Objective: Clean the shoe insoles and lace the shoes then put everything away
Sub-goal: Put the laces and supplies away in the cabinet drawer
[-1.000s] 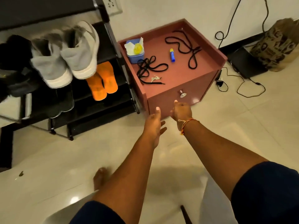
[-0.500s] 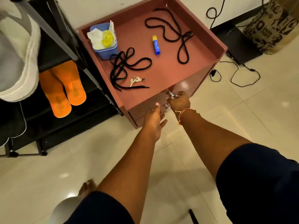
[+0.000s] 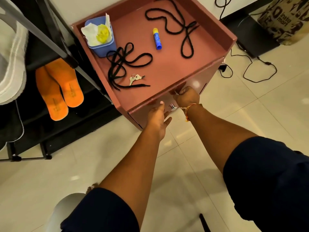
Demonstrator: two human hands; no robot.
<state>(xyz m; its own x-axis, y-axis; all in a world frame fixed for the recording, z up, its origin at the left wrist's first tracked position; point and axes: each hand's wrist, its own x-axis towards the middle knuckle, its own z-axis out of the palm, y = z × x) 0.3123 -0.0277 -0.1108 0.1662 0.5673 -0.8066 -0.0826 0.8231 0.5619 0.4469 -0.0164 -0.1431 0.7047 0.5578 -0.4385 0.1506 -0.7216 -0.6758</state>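
A reddish-brown cabinet (image 3: pixel 215 36) has a raised rim round its top. On the top lie two black laces (image 3: pixel 123 64) (image 3: pixel 177 25), a blue glue stick (image 3: pixel 157 38), keys (image 3: pixel 135 78) and a blue tub (image 3: pixel 103 46) holding white and yellow cloths. My right hand (image 3: pixel 187 95) grips the upper drawer knob on the cabinet's front. My left hand (image 3: pixel 158 117), fingers relaxed, touches the front just below the rim. A second metal knob (image 3: pixel 173 107) shows between my hands. Two orange insoles (image 3: pixel 60 88) lie on the black rack (image 3: pixel 55 46) at left, under a grey-white shoe (image 3: pixel 11 64).
Black cables (image 3: pixel 247 71) trail on the tiled floor right of the cabinet, beside a dark flat object (image 3: pixel 252 36) and a printed paper bag (image 3: pixel 284 19). A white rounded object (image 3: pixel 66 208) and my bare toes (image 3: pixel 92 187) sit at bottom left.
The view has dropped closer over the cabinet. My right hand rose from below the knob and closed around it. My left hand came up to the cabinet's front.
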